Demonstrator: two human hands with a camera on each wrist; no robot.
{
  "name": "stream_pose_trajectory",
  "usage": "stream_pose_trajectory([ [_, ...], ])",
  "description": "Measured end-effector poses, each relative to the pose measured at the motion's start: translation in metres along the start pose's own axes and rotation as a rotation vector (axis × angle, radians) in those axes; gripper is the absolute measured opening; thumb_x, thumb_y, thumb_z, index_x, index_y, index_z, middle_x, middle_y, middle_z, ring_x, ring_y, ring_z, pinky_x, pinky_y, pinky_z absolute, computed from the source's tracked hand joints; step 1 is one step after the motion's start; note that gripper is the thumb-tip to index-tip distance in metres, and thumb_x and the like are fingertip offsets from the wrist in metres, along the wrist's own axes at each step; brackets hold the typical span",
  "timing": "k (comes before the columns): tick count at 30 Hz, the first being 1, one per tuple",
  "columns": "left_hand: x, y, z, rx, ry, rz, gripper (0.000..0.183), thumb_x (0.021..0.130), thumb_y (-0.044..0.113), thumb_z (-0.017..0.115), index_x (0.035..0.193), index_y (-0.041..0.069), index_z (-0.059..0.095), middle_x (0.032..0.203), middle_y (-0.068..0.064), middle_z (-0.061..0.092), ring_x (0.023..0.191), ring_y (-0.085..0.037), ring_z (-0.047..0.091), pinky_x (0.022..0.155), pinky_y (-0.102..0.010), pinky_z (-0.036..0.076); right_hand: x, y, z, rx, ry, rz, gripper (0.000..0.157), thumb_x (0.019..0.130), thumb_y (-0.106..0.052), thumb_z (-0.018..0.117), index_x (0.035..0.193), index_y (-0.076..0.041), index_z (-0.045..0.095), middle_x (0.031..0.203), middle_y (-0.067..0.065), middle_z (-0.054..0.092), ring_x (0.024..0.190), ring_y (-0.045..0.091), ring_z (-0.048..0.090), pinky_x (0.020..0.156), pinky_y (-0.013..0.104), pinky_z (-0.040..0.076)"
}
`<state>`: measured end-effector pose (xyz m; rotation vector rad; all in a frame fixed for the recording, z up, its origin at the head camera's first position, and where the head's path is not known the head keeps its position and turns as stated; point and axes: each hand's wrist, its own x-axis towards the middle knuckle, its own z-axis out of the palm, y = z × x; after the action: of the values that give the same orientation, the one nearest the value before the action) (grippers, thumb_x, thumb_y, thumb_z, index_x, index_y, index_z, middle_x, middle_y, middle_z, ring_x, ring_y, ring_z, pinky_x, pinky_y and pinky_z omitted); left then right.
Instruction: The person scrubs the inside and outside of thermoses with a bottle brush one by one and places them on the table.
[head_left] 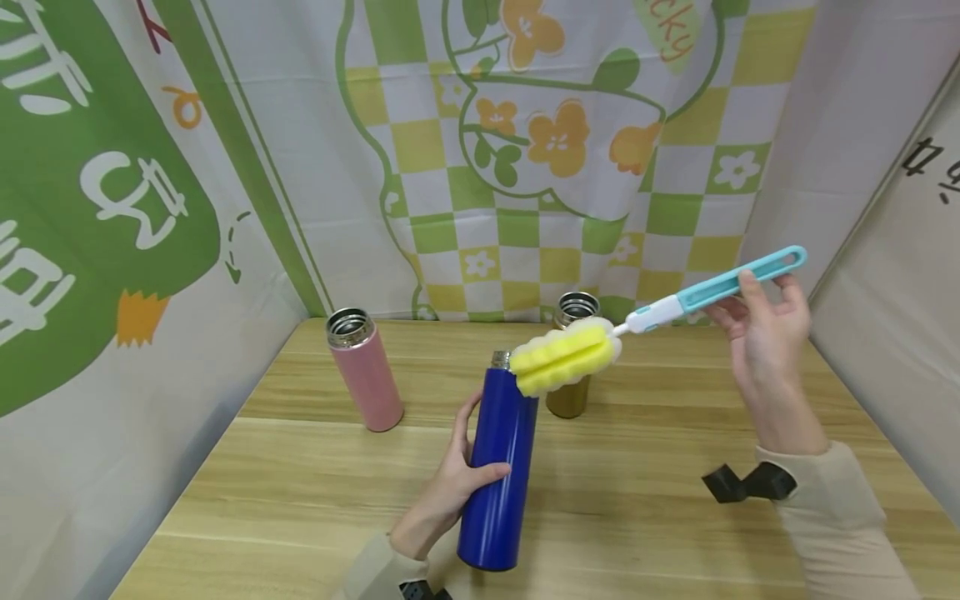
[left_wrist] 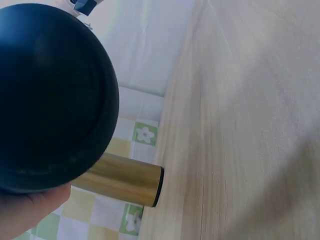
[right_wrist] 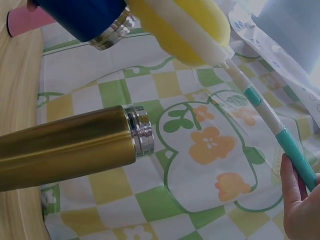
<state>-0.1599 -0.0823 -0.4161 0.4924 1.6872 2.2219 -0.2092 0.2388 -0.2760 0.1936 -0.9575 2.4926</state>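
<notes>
My left hand (head_left: 450, 492) grips a tall blue bottle (head_left: 498, 467) around its middle, lifted and tilted above the wooden table (head_left: 637, 500). The bottle's dark base (left_wrist: 50, 95) fills the left wrist view, with my palm (left_wrist: 25, 212) beneath it. My right hand (head_left: 765, 333) holds the teal handle (head_left: 720, 287) of a bottle brush. Its yellow and white sponge head (head_left: 566, 357) hovers just beside the blue bottle's open steel mouth (right_wrist: 112, 35). In the right wrist view the sponge (right_wrist: 185, 27) and handle (right_wrist: 295, 155) run diagonally.
A pink bottle (head_left: 363, 371) stands open at the back left. A gold bottle (head_left: 572, 358) stands behind the sponge, also seen lying across the wrist views (right_wrist: 70, 147) (left_wrist: 125, 180). Patterned cloth walls (head_left: 525, 150) enclose the table on three sides.
</notes>
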Motion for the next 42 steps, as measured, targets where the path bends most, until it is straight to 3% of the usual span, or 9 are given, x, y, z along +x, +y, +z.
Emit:
stream_pose_trajectory([
  [6,-0.001,0.001,0.001,0.038,0.072,0.018,0.091,0.075,0.014,0.067,0.140,0.029,0.005,0.120,-0.022,0.044,0.096,-0.026,0.055,0.077,-0.042,0.046,0.002,-0.009,-0.011,0.066,0.003,0.014,0.026,0.080,0.003,0.059,0.100,0.000,0.043,0.078,0.015,0.056,0.064,0.029,0.062,0.066,0.038,0.051],
  [13,-0.003,0.003,-0.001,0.066,0.097,0.064,0.085,0.078,0.016,0.064,0.141,0.026,0.008,0.114,-0.026,0.049,0.090,-0.024,0.059,0.074,-0.041,0.048,0.003,-0.015,-0.020,0.073,0.001,0.032,0.021,0.081,0.003,0.057,0.097,0.001,0.044,0.077,0.015,0.053,0.063,0.029,0.062,0.061,0.037,0.052],
  [18,-0.002,0.002,-0.001,0.042,0.094,0.106,0.072,0.082,0.013,0.052,0.139,0.023,0.009,0.100,-0.023,0.057,0.080,-0.023,0.062,0.068,-0.042,0.050,0.001,-0.017,-0.024,0.082,-0.001,0.045,0.020,0.081,0.005,0.057,0.096,0.001,0.045,0.077,0.015,0.054,0.063,0.030,0.062,0.063,0.037,0.052],
  [22,-0.002,0.002,0.001,0.033,0.119,0.076,0.065,0.084,0.016,0.045,0.137,0.029,0.010,0.103,-0.020,0.055,0.083,-0.024,0.061,0.069,-0.042,0.049,-0.001,-0.017,-0.025,0.077,-0.006,0.050,0.021,0.080,0.005,0.057,0.097,0.001,0.045,0.077,0.016,0.055,0.064,0.029,0.062,0.064,0.037,0.051],
  [27,-0.001,0.003,0.003,0.039,0.154,0.040,0.077,0.083,0.015,0.056,0.137,0.037,0.006,0.117,-0.023,0.046,0.092,-0.026,0.057,0.074,-0.043,0.047,-0.002,-0.018,-0.026,0.050,-0.012,0.059,0.021,0.080,0.005,0.057,0.098,0.001,0.046,0.078,0.015,0.056,0.066,0.028,0.063,0.065,0.036,0.052],
  [33,-0.001,0.002,0.001,0.080,0.167,0.050,0.083,0.080,0.013,0.062,0.137,0.036,0.006,0.129,-0.022,0.038,0.103,-0.028,0.052,0.079,-0.042,0.045,-0.002,-0.017,-0.026,0.036,-0.025,0.059,0.024,0.081,0.004,0.057,0.101,0.000,0.045,0.079,0.015,0.056,0.066,0.027,0.063,0.064,0.035,0.052],
  [42,-0.003,0.003,0.001,0.166,0.196,0.066,0.086,0.075,0.014,0.069,0.140,0.028,0.015,0.124,-0.024,0.045,0.104,-0.030,0.051,0.079,-0.041,0.045,-0.002,-0.014,-0.023,0.019,-0.051,0.060,0.025,0.081,0.004,0.056,0.102,0.000,0.044,0.079,0.014,0.056,0.066,0.026,0.063,0.065,0.035,0.052],
])
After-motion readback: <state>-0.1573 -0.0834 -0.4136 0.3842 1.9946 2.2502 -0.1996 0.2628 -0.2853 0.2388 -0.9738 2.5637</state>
